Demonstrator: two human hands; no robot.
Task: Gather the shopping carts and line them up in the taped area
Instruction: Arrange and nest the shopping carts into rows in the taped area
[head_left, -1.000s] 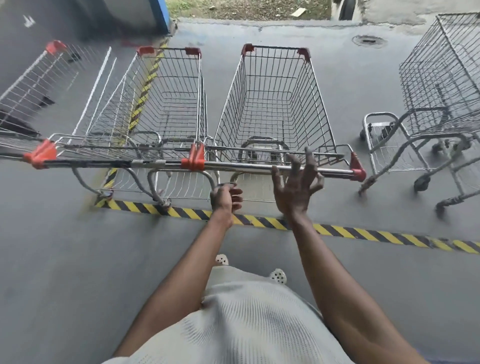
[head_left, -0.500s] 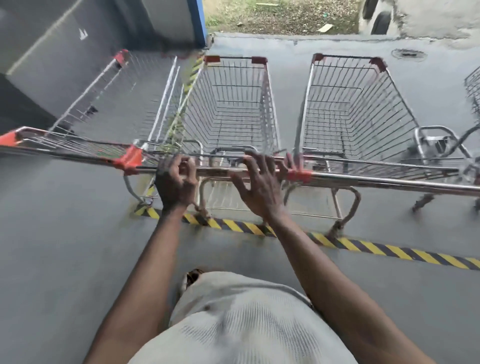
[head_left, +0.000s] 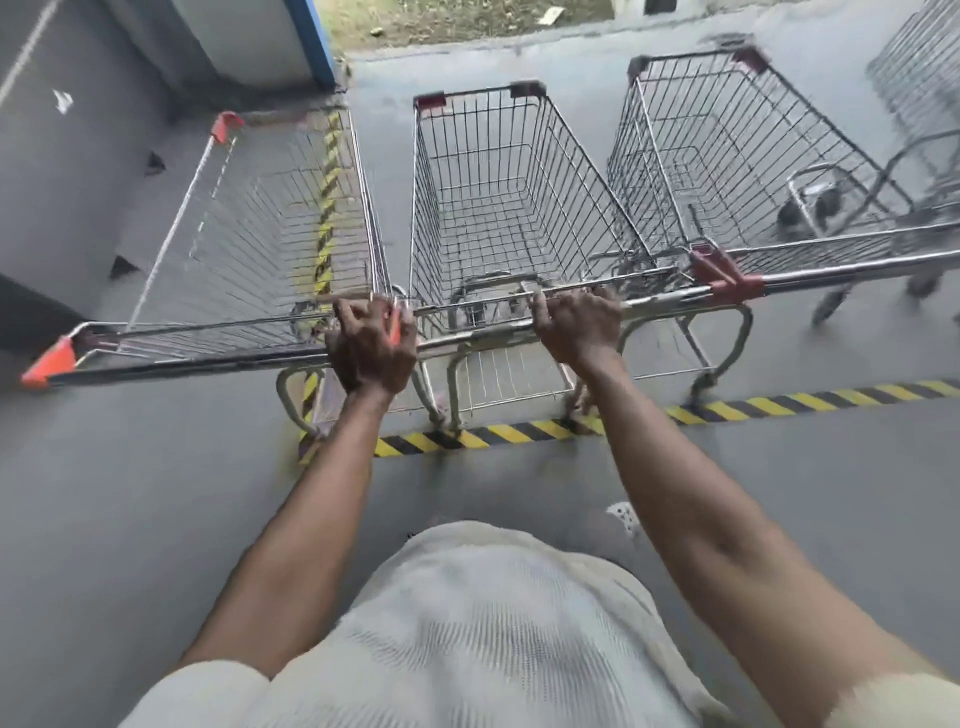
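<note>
The right hand (head_left: 576, 325), which half a second ago lay with spread fingers over the bar, is now curled tight round it, and the row of carts sits more squarely in front of the person. Both hands grasp the handle (head_left: 478, 338) of the middle cart (head_left: 498, 182). The left hand (head_left: 371, 345) is clenched at the handle's left end, where it meets the bar of the left cart (head_left: 260, 223), and covers most of an orange end cap. The right hand grips further along, short of the red cap (head_left: 727, 278) that marks the joint with the right cart (head_left: 727, 156). Both arms are stretched forward, so the middle cart's wire basket lies directly beyond and between the hands.

The three carts stand side by side, handles nearly in one line and baskets pointing away from the person. The middle cart's rear legs stand on or just at the striped tape (head_left: 519, 431) that runs across the grey floor (head_left: 130, 519). A second strip of the tape (head_left: 327, 208) shows through the left cart's mesh. A fourth cart (head_left: 919, 78) stands apart at the far right, blurred and cut off by the picture's edge.
</note>
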